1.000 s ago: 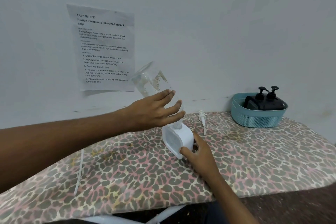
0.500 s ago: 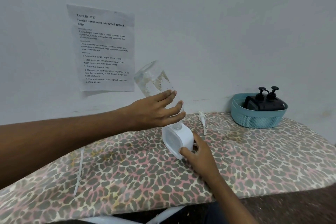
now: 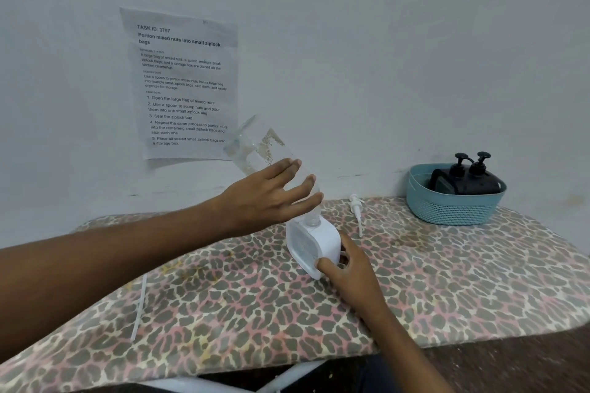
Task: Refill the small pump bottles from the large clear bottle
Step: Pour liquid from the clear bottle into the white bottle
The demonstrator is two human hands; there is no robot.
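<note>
My left hand grips the large clear bottle, which is tipped neck-down with its mouth in the open top of a small white pump bottle. That white bottle stands on the leopard-print table, steadied at its lower right side by my right hand. Its white pump head lies on the table just behind and to the right. Two black pump bottles sit in a teal basket at the back right.
A printed sheet is taped to the white wall behind the clear bottle. A thin white strip lies on the table's left part. The table's front edge runs close to my body, with dark floor to the right.
The clear bottle's raised base has shifted slightly while it stays tipped into the white bottle. Both hands keep their holds in nearly the same places.
</note>
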